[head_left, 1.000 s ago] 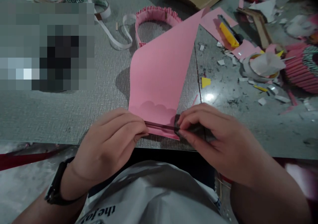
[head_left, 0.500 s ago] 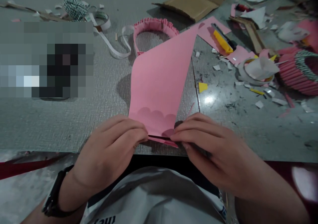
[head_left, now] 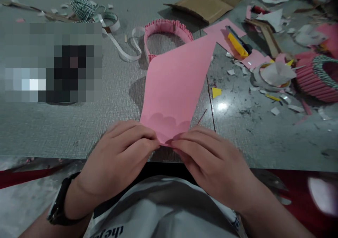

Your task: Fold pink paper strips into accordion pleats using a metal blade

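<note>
A sheet of pink paper (head_left: 176, 86) rises from the table's front edge, its far end tilted up and away from me. My left hand (head_left: 126, 153) pinches the sheet's near edge on the left. On the right of the same edge, my right hand (head_left: 211, 157) is closed, thumb below and fingers above. The two sets of fingertips are close together, and they hide most of the folded near edge. Behind the sheet lies a pink pleated paper ring (head_left: 169, 25), partly covered by it.
A yellow cutter (head_left: 237, 45) rests on pink paper at the right, among scraps. Farther right are a tape roll (head_left: 274, 74) and a pink rolled-paper basket (head_left: 315, 77). Brown cardboard (head_left: 206, 4) lies at the back. White ribbon (head_left: 124, 55) and green-white twine (head_left: 83, 8) lie left.
My right hand has moved left, closer to my left hand. The folded layers that showed below the near edge are now mostly hidden. The sheet's far end has shifted slightly right and lower.
</note>
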Action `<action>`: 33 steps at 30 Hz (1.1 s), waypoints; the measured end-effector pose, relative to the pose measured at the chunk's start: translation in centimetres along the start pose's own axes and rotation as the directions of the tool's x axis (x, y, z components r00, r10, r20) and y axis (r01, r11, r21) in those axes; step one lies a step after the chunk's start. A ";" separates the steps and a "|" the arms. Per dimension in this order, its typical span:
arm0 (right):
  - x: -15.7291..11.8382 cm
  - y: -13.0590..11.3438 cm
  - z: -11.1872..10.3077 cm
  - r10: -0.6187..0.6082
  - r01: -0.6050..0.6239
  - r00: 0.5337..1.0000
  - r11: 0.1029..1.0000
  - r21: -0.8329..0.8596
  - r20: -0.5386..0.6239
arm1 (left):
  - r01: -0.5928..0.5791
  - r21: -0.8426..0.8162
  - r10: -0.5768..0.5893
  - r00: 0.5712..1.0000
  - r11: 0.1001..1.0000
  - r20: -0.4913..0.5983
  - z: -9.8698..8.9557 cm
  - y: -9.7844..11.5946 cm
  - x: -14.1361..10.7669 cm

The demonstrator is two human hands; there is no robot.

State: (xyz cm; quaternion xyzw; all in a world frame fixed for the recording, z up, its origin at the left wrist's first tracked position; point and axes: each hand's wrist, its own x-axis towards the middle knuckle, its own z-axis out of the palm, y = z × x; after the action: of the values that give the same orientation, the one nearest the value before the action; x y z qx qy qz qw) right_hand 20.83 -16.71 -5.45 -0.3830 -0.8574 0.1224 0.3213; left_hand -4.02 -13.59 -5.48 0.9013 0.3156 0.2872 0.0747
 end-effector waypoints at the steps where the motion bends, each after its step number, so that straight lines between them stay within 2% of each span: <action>1: 0.1 0.0 -0.1 -0.011 0.011 1.000 1.000 -0.005 0.003 | 0.009 -0.003 -0.009 1.000 1.000 0.001 0.0 0.0 -0.1; 6: 0.3 -0.2 -0.1 -0.045 0.045 0.999 0.999 -0.022 0.009 | 0.019 -0.050 -0.020 1.000 0.999 -0.002 0.2 0.1 -0.3; 10: 0.3 -0.3 0.0 -0.015 0.017 0.999 0.999 -0.029 0.047 | -0.005 -0.065 0.002 0.999 0.998 -0.041 0.2 0.3 -0.7; 16: 0.4 -0.3 -0.1 -0.043 0.044 0.999 0.997 -0.063 0.015 | -0.021 -0.054 0.017 0.997 0.998 -0.071 0.2 0.5 -0.7; 26: 0.3 0.2 0.2 -0.064 0.064 0.997 0.998 0.012 -0.040 | 0.026 -0.060 -0.026 1.000 0.998 0.007 0.1 0.1 -0.3; 33: 0.2 0.4 0.2 -0.048 0.050 0.999 0.996 0.075 -0.024 | 0.074 -0.135 -0.065 0.996 0.988 0.063 0.1 0.1 0.1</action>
State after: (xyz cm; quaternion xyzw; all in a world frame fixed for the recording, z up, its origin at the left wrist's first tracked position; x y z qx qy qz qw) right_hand 20.82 -16.30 -5.69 -0.3509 -0.8577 0.1426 0.3477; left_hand -3.86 -13.66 -5.48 0.8906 0.3241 0.2787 0.1555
